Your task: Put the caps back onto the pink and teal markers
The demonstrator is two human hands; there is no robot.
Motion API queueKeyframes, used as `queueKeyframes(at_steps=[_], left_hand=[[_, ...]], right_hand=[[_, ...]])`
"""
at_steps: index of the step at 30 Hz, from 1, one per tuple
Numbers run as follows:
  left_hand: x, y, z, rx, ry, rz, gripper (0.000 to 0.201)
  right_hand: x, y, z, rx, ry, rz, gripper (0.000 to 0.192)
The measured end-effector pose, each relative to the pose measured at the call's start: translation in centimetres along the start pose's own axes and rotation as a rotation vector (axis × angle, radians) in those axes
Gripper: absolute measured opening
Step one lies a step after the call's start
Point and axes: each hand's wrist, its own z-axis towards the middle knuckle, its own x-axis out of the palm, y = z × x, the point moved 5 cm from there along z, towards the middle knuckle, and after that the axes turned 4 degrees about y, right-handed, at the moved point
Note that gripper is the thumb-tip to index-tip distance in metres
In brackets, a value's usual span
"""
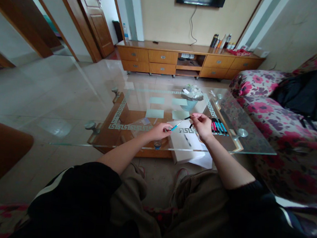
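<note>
Above the glass table, my left hand [160,131] is closed around a blue pen barrel [173,128] that points up to the right. A thin pale piece, perhaps a refill, shows between the barrel and a black pen part [187,118]. My right hand [201,125] pinches that black part with its fingertips. Another short black piece [190,126] sticks out below the right fingers; whether it is held too, I cannot tell. Just right of this hand, several blue and red pens with black ends [219,126] lie side by side on the glass.
The glass tabletop [135,134] has a patterned border and pale rectangles. Under the glass are a white box [182,150] and papers. A lined waste bin [190,102] stands beyond the hands. A floral sofa [257,87] with a black bag is at right; a wooden cabinet [162,56] stands behind.
</note>
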Motion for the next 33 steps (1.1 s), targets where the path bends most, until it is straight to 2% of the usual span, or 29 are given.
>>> queueKeyframes(at_steps=[12, 33], left_hand=[[-0.1, -0.3, -0.1, -0.016, -0.003, 0.012, 0.028], [-0.2, -0.5, 0.1, 0.004, -0.006, 0.027, 0.026]], right_hand=[[0.1, 0.2, -0.1, -0.012, 0.032, -0.02, 0.041], [2.0, 0.1, -1.2, 0.035, 0.275, -0.054, 0.05]])
